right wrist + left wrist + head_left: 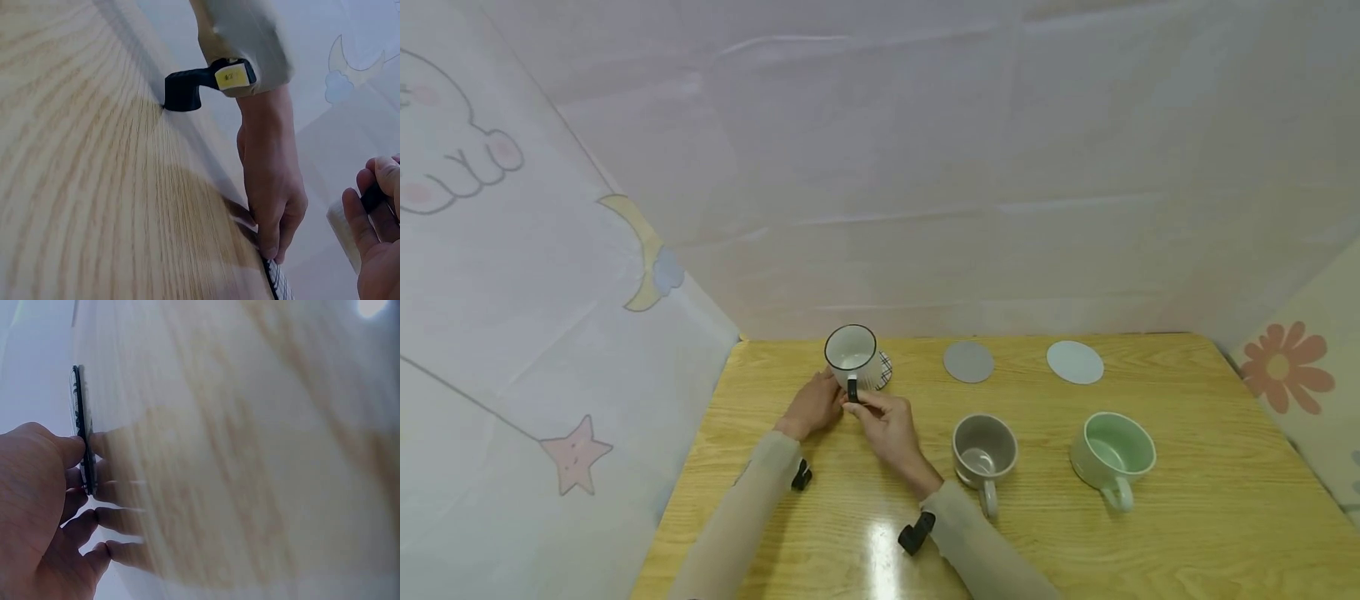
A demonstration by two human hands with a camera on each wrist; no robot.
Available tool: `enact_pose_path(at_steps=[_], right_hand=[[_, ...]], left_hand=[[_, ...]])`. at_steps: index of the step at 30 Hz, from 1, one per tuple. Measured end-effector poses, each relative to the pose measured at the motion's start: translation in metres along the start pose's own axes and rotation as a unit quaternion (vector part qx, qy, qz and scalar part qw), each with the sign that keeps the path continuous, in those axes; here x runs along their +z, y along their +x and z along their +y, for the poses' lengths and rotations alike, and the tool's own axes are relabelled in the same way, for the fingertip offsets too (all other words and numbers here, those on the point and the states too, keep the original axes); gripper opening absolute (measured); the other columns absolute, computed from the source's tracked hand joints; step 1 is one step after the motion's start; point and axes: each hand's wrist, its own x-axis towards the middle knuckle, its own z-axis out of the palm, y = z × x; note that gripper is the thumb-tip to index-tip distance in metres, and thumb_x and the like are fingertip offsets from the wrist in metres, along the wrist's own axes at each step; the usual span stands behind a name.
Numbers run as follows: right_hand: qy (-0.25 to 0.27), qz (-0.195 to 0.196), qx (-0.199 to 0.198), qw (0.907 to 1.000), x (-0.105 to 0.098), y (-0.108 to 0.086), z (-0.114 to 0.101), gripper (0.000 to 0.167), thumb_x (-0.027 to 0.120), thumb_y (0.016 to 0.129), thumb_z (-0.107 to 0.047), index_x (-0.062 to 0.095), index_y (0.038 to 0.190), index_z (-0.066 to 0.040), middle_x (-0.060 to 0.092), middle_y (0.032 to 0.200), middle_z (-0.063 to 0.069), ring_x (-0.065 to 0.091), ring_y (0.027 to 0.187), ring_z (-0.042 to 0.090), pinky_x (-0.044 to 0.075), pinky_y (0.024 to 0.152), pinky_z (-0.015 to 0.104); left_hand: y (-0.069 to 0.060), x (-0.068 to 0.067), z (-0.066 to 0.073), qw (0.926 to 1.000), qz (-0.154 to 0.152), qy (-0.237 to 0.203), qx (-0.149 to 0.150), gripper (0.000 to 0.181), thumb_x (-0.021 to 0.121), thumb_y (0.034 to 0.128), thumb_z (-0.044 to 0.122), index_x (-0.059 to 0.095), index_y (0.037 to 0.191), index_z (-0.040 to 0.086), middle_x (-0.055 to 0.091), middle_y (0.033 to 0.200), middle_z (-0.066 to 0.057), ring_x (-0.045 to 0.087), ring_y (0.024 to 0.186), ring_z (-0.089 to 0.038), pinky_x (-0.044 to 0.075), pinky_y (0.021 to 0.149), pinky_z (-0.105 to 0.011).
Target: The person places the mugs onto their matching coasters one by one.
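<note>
By its black handle, my right hand point(889, 429) holds a white mug point(852, 350) with a dark rim, raised in front of a round black-and-white patterned coaster point(886, 371). Thumb and fingers of that hand also show around the dark handle point(374, 197) in the right wrist view. My left hand point(816, 404) is at the coaster's near left side, low on the table. Seen from the left wrist, its thumb and fingers pinch the edge of the coaster point(80, 406). The mug hides much of the coaster in the head view.
To the right stand a grey mug point(985, 450) and a pale green mug point(1112, 454), handles toward me. Behind them lie a grey round coaster point(968, 362) and a whitish one point(1075, 362). A printed cloth point(925, 208) hangs along the back of the wooden table point(1210, 467).
</note>
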Motion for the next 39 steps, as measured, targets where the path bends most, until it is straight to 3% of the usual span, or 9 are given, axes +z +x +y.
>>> enact_pose_path(at_steps=[3, 8, 10, 15, 24, 31, 39], right_hand=[[0.003, -0.005, -0.008, 1.0, 0.0, 0.002, 0.001, 0.017, 0.077, 0.098, -0.007, 0.082, 0.111, 0.002, 0.079, 0.107, 0.026, 0.077, 0.095, 0.02, 0.064, 0.078, 0.021], [-0.006, -0.013, -0.019, 0.9997, 0.0, 0.008, 0.002, 0.019, 0.076, 0.099, -0.008, 0.081, 0.111, 0.006, 0.081, 0.106, 0.02, 0.078, 0.094, 0.024, 0.064, 0.077, 0.023], [-0.01, -0.014, -0.02, 0.9996, 0.0, 0.01, 0.002, 0.019, 0.076, 0.099, -0.009, 0.081, 0.111, 0.005, 0.082, 0.106, 0.017, 0.079, 0.093, 0.026, 0.065, 0.076, 0.024], [-0.007, -0.011, -0.02, 0.9997, 0.001, 0.014, 0.004, 0.021, 0.077, 0.099, -0.011, 0.081, 0.112, 0.005, 0.082, 0.106, 0.015, 0.078, 0.09, 0.034, 0.064, 0.075, 0.024], [-0.005, 0.0, -0.027, 0.9996, 0.004, 0.023, 0.008, 0.016, 0.077, 0.098, -0.01, 0.083, 0.11, -0.001, 0.082, 0.103, 0.015, 0.076, 0.087, 0.016, 0.062, 0.072, 0.02], [-0.01, 0.01, -0.011, 0.9998, 0.003, 0.031, 0.008, 0.017, 0.078, 0.097, -0.01, 0.084, 0.111, -0.003, 0.082, 0.104, 0.016, 0.074, 0.084, 0.034, 0.057, 0.071, 0.016], [-0.003, 0.013, 0.01, 0.9999, 0.004, 0.036, 0.012, 0.017, 0.077, 0.098, -0.011, 0.084, 0.112, -0.005, 0.081, 0.109, 0.018, 0.073, 0.087, 0.044, 0.059, 0.072, 0.018]], left_hand=[[0.001, 0.009, -0.01, 0.9996, 0.015, 0.006, 0.023, 0.043, 0.057, 0.1112, 0.022, 0.058, 0.152, 0.007, 0.056, 0.155, -0.018, 0.057, 0.14, -0.045, 0.041, 0.119, -0.071], [0.001, 0.011, -0.015, 0.9982, 0.036, 0.008, 0.048, 0.043, 0.052, 0.1123, 0.022, 0.058, 0.152, 0.007, 0.056, 0.152, -0.017, 0.059, 0.137, -0.046, 0.044, 0.114, -0.073], [0.0, 0.003, -0.007, 0.9987, 0.03, -0.005, 0.042, 0.042, 0.053, 0.1117, 0.019, 0.059, 0.15, 0.005, 0.055, 0.152, -0.019, 0.057, 0.137, -0.049, 0.042, 0.115, -0.074], [-0.001, -0.002, -0.001, 0.9992, 0.022, 0.001, 0.034, 0.04, 0.051, 0.1126, 0.019, 0.061, 0.148, 0.004, 0.053, 0.156, -0.02, 0.053, 0.142, -0.049, 0.041, 0.114, -0.077], [0.001, -0.002, -0.001, 0.9999, -0.004, 0.009, 0.011, 0.038, 0.053, 0.1139, 0.021, 0.063, 0.147, 0.005, 0.053, 0.159, -0.017, 0.047, 0.15, -0.043, 0.039, 0.121, -0.07], [0.004, 0.008, -0.012, 0.9969, 0.049, 0.01, 0.061, 0.034, 0.049, 0.1152, 0.024, 0.069, 0.136, 0.005, 0.064, 0.141, -0.018, 0.062, 0.131, -0.045, 0.048, 0.108, -0.074], [0.001, -0.002, 0.001, 0.9999, -0.014, 0.007, -0.002, 0.045, 0.053, 0.1141, 0.023, 0.056, 0.154, 0.002, 0.049, 0.162, -0.022, 0.044, 0.152, -0.044, 0.038, 0.124, -0.065]])
